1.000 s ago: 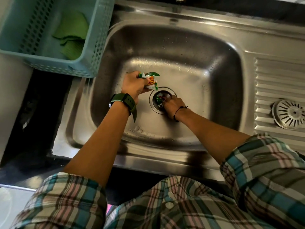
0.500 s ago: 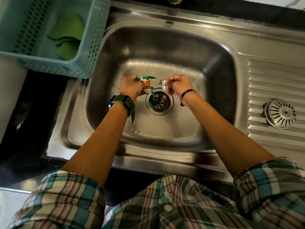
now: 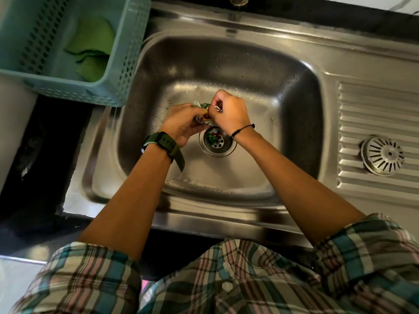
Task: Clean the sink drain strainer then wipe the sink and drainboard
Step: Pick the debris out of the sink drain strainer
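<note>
Head view: over the sink (image 3: 294,109) both hands meet, the left hand (image 3: 181,123) clutching wet scraps (image 3: 205,109), the right hand (image 3: 231,112) pinching one more into them. Strainer (image 3: 383,155) sits on the drainboard (image 3: 374,105) (right edge); debris (image 3: 214,135) left in the drain calls for another pick, I judge.

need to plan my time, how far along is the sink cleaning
Early stage. Done: the strainer is out, lying on the drainboard. In hand: the left hand holds a wad of scraps and the right hand pinches a small bit at it, above the drain, where coloured bits remain. Left: emptying the drain, refitting the strainer, wiping the sink and drainboard; green cloths lie in the basket.
</note>
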Demonstrator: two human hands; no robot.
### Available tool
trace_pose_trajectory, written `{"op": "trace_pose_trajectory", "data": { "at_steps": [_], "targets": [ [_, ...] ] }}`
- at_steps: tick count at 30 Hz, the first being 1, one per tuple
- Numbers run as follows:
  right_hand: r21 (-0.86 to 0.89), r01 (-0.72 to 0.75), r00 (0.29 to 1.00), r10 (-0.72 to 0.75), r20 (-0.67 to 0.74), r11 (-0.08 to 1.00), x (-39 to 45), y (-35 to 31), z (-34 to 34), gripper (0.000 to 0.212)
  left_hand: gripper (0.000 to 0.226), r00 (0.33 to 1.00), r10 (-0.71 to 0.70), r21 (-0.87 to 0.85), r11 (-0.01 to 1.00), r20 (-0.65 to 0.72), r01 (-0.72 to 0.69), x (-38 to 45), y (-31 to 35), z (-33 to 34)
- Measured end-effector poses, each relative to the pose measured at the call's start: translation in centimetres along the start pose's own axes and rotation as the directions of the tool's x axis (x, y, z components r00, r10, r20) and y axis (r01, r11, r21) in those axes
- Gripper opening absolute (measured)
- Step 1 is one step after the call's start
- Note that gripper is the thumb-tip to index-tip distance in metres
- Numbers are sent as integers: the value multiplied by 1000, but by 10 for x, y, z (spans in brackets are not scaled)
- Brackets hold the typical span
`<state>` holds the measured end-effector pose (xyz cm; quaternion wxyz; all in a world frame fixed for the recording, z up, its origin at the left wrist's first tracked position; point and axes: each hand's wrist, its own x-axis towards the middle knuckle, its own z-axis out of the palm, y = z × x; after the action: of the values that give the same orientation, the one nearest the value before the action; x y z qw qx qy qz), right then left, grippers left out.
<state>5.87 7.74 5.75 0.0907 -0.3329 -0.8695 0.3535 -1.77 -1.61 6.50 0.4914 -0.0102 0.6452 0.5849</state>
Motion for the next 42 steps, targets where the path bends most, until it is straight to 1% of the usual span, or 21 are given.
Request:
{"op": "trace_pose_trajectory", "data": {
  "at_steps": [2, 4, 5, 7, 8, 9, 11, 13, 14, 18, 22, 25, 27, 29, 30, 32, 33, 35, 37, 39, 42],
  "targets": [
    [-14, 61, 998, -61, 26, 998, 1, -2, 0, 11, 8, 1000, 9, -7, 1000, 1, -9, -1, 3, 1],
    [77, 68, 994, -74, 82, 995, 6, -1, -2, 10, 10, 998, 13, 3, 1000, -56, -13, 0, 4, 0],
    [169, 19, 996, -34, 83, 985, 10, 2, -3, 12, 13, 996, 11, 0, 1000, -93, -11, 1, 5, 0],
    [359, -159, 987, 152, 48, 920, 16, 14, 2, 17, 16, 986, 16, -8, 1000, -166, -18, 3, 5, -1],
    [384, -248, 967, 248, 52, 889, 18, 22, 8, 19, 13, 981, 23, -8, 1000, -192, -25, 4, 4, -2],
    [342, -330, 943, 320, 86, 880, 20, 32, 16, 21, 12, 978, 25, -7, 1000, -209, -26, 4, 4, -4],
    [101, -437, 888, 410, 210, 894, 20, 51, 36, 17, 18, 974, 18, 2, 1000, -228, -18, 6, 3, -6],
    [-174, -425, 848, 458, 268, 888, 17, 62, 54, 20, 22, 971, 6, 11, 1000, -241, -3, 6, 2, -8],
    [-255, -402, 845, 464, 268, 880, 15, 64, 62, 25, 24, 970, 1, 16, 1000, -243, 3, 6, 1, -9],
    [-358, -346, 869, 440, 225, 867, 13, 60, 83, 26, 23, 972, -6, 30, 999, -236, 14, 7, 0, -12],
    [-413, -304, 869, 427, 249, 859, 14, 57, 97, 28, 15, 970, -7, 45, 999, -245, 19, 8, 0, -18],
    [-444, -253, 882, 394, 259, 860, 12, 58, 99, 29, 15, 970, -10, 44, 999, -242, 22, 10, -1, -21],
    [-414, -275, 881, 400, 253, 868, 12, 59, 93, 27, 19, 970, -19, 50, 998, -243, 32, 12, -2, -21],
    [-342, -376, 819, 482, 311, 861, 14, 61, 79, 26, 21, 969, -27, 62, 997, -247, 44, 13, -3, -20],
    [-258, -458, 760, 525, 383, 851, 16, 59, 67, 23, 18, 969, -28, 78, 996, -247, 48, 14, -4, -19],
    [-6, -661, 615, 546, 568, 750, 14, 49, 36, 15, 13, 971, -22, 120, 991, -237, 52, 14, -6, -15],
    [155, -712, 614, 500, 610, 685, 11, 46, 22, 13, 17, 973, -15, 141, 989, -232, 49, 14, -6, -13],
    [454, -661, 740, 418, 528, 598, 5, 38, 2, 11, 24, 976, -11, 159, 986, -216, 46, 15, -8, -7],
    [587, -508, 861, 370, 347, 631, 1, 26, -7, 19, 25, 982, -18, 167, 985, -188, 50, 14, -9, -1],
    [524, -382, 924, 311, 223, 761, 0, 16, -6, 22, 25, 987, -16, 190, 981, -162, 47, 12, -9, 4],
    [318, -241, 969, 208, 135, 917, -1, 7, 3, 6, 25, 988, 20, 193, 981, -150, 10, 10, -7, 8]
  ]
}}
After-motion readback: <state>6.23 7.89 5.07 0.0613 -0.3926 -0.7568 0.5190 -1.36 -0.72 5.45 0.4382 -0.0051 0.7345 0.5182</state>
